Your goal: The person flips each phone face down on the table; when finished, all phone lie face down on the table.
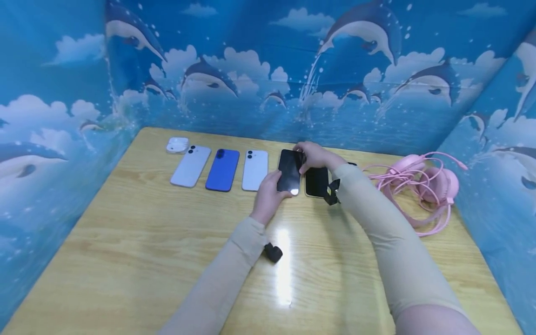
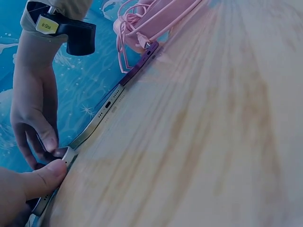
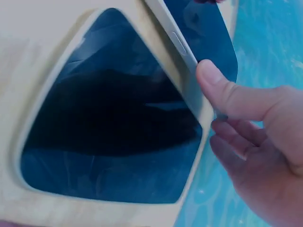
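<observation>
Both hands hold one smartphone, its black screen facing up, near the back of the table. My left hand grips its lower left part, the thumb along the bottom edge. At the upper right side, my right hand pinches the phone's edge; the right wrist view shows the thumb on its pale side frame. Just right of it lies a second black-screened phone, partly hidden by the right wrist in the head view. To the left, a white phone lies back up, close to the left hand.
Further left are a blue phone, a pale phone and a white earbud case. Pink headphones with a tangled cable lie at the right. A dolphin-print curtain surrounds the wooden table.
</observation>
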A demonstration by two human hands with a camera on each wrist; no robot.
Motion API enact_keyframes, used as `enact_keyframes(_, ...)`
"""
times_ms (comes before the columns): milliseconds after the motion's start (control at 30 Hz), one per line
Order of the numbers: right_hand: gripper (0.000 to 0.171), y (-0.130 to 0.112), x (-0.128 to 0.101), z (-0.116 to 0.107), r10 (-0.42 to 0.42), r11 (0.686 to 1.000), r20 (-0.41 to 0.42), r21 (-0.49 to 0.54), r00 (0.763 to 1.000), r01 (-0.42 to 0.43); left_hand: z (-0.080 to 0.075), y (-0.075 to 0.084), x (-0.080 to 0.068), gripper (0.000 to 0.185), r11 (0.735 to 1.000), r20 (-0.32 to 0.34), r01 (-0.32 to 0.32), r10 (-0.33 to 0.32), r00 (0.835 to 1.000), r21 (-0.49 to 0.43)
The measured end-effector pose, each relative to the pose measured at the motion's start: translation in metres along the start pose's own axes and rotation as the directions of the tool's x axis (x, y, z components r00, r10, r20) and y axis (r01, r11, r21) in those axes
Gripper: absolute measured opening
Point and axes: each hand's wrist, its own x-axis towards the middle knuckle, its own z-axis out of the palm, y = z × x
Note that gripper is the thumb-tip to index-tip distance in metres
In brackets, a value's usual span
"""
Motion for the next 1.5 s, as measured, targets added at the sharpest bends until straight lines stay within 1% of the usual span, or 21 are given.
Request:
enact_keyframes(167,0.071,0.004,-0.005,-0.011,-0.021,0.989,0.029,0.147,0.999,0.017,-0.001,0.002,0.001,0.076,1.000,-0.008,-0.009,0.009,1.000,-0.013)
enact_keyframes(233,0.071,0.006,-0.006,-0.014,-0.010,0.978,0.038,0.209,0.999,0.001,-0.001,0.002,0.002,0.077,1.000,-0.001,-0.016,0.016,1.000,-0.021)
enact_keyframes(300,0.070,0.010,-0.006,-0.016,0.005,0.965,0.032,0.263,0.999,-0.013,-0.001,0.002,0.002,0.077,0.999,0.013,-0.030,0.030,0.999,-0.018)
enact_keyframes(367,0.067,0.012,-0.007,-0.018,0.012,0.958,0.012,0.285,1.000,-0.015,0.000,0.002,0.002,0.076,0.998,0.031,-0.055,0.055,0.998,0.006)
enact_keyframes(500,0.058,0.014,-0.007,-0.024,-0.016,0.961,-0.031,0.274,0.999,0.024,0.000,0.002,0.001,0.071,0.993,0.053,-0.109,0.107,0.993,0.043)
enact_keyframes(633,0.054,0.012,-0.008,-0.029,-0.044,0.964,-0.047,0.261,0.998,0.055,0.001,0.001,0.001,0.067,0.989,0.054,-0.144,0.141,0.989,0.042)
enact_keyframes(700,0.054,0.011,-0.009,-0.030,-0.046,0.966,-0.033,0.253,0.998,0.053,0.002,0.000,0.001,0.065,0.988,0.068,-0.150,0.147,0.987,0.035)
enact_keyframes(767,0.054,0.010,-0.011,-0.031,-0.037,0.965,-0.004,0.258,0.999,0.037,0.004,0.000,0.001,0.063,0.989,0.096,-0.148,0.145,0.985,0.024)
enact_keyframes(867,0.056,0.008,-0.014,-0.033,-0.012,0.952,0.062,0.307,0.998,-0.007,0.005,0.000,0.000,0.060,0.990,0.135,-0.138,0.137,0.981,0.000)
enact_keyframes(967,0.057,0.007,-0.015,-0.034,-0.005,0.935,0.097,0.354,0.995,-0.030,0.006,-0.001,0.000,0.057,0.991,0.150,-0.135,0.134,0.980,-0.004)
enact_keyframes(1033,0.056,0.008,-0.013,-0.033,-0.021,0.933,0.098,0.359,0.995,-0.016,0.007,-0.001,0.000,0.056,0.990,0.145,-0.138,0.139,0.980,-0.016)
enact_keyframes(1167,0.055,0.008,-0.009,-0.032,-0.048,0.940,0.073,0.340,0.996,0.020,0.007,-0.001,0.000,0.053,0.985,0.140,-0.166,0.171,0.975,-0.046)
enact_keyframes(1267,0.054,0.006,-0.007,-0.032,-0.055,0.943,0.063,0.332,0.997,0.031,0.007,0.000,0.001,0.051,0.982,0.142,-0.183,0.188,0.972,-0.052)
enact_keyframes(1400,0.053,-0.002,-0.005,-0.033,-0.074,0.944,0.056,0.327,0.996,0.052,0.007,-0.001,0.002,0.050,0.982,0.146,-0.185,0.188,0.971,-0.035)
enact_keyframes(1500,0.051,-0.007,-0.004,-0.032,-0.084,0.945,0.053,0.321,0.995,0.063,0.007,-0.002,0.003,0.049,0.984,0.144,-0.172,0.178,0.973,-0.055)
